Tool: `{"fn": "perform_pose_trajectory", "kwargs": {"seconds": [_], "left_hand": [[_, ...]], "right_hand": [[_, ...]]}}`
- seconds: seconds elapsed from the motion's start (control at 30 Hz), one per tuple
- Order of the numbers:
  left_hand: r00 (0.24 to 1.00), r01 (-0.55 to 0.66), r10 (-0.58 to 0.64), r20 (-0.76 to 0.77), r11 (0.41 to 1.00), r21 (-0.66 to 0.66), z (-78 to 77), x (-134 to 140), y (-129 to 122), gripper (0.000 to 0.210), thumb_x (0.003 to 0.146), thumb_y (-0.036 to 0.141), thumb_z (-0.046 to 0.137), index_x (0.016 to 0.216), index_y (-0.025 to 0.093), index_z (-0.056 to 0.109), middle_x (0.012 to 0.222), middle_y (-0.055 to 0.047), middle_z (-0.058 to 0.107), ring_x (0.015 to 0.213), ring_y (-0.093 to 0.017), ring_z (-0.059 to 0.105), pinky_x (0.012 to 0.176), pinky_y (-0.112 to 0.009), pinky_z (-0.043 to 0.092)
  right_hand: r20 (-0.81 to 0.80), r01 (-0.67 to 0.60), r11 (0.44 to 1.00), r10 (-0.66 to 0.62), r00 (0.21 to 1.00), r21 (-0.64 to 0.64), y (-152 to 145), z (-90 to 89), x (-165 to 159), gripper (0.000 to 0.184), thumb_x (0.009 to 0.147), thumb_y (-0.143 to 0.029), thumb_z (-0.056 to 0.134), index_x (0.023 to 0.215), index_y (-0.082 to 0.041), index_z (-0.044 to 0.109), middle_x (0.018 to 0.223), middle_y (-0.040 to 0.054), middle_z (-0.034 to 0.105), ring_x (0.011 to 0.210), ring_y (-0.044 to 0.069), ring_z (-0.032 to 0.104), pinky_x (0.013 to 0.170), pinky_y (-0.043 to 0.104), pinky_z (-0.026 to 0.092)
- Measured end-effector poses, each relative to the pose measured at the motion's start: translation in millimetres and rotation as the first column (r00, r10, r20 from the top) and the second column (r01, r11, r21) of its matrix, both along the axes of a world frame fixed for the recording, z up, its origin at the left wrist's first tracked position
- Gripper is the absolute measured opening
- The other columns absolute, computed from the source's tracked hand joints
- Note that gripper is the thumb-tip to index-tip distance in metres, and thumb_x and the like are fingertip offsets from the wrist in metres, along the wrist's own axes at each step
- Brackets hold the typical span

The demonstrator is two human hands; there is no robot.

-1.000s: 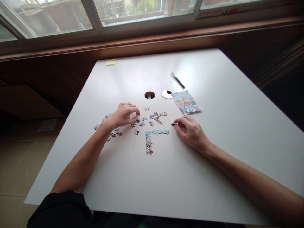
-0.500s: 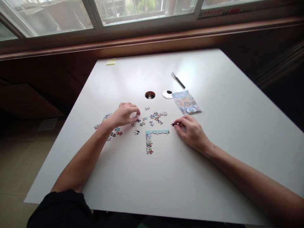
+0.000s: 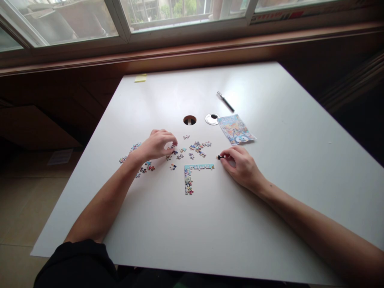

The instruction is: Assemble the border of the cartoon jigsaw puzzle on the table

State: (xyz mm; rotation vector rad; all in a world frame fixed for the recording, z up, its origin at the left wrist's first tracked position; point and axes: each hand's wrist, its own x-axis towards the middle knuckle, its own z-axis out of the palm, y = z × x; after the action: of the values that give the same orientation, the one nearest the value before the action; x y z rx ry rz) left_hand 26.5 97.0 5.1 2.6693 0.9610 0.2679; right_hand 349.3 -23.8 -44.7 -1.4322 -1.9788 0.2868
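A dark jigsaw piece (image 3: 220,157) is pinched between the thumb and forefinger of my right hand (image 3: 241,166), low over the table right of the joined pieces. My left hand (image 3: 157,145) hovers at the loose puzzle pieces, its fingers curved and the thumb apart from the forefinger. Some pieces lie under its fingertips; I see none held. Between my hands sits an L-shaped strip of joined puzzle pieces (image 3: 187,182), with a light blue top edge. Loose jigsaw pieces (image 3: 197,147) are scattered above it, and more pieces (image 3: 147,167) lie beside my left wrist, partly hidden.
Beyond my right hand is a crumpled picture sheet (image 3: 237,129), touching a round metal cover (image 3: 211,119). A pen (image 3: 225,101) lies farther back. A round hole (image 3: 189,120) opens in the white table (image 3: 186,236). A yellow sticky note (image 3: 140,78) marks the far left corner.
The dark piece in my right fingers has turned slightly. My left hand stays in place, and the pieces on the table have not moved.
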Motion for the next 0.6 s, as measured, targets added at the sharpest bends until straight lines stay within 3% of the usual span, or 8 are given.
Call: {"fn": "perform_pose_trajectory", "kwargs": {"seconds": [0.6], "left_hand": [[1.0, 0.003, -0.003, -0.004, 1.0, -0.007, -0.1, -0.9, 0.6, 0.009, 0.087, 0.027, 0.058, 0.093, 0.026, 0.065, 0.107, 0.0, 0.073, 0.107, -0.022, 0.059, 0.1, -0.039, 0.029]], "right_hand": [[0.027, -0.015, 1.0, 0.015, 1.0, 0.012, 0.1, 3.4, -0.2, 0.008, 0.087, -0.016, 0.059, 0.089, -0.023, 0.057, 0.082, 0.0047, 0.061, 0.08, 0.023, 0.056, 0.073, 0.038, 0.049]]}}
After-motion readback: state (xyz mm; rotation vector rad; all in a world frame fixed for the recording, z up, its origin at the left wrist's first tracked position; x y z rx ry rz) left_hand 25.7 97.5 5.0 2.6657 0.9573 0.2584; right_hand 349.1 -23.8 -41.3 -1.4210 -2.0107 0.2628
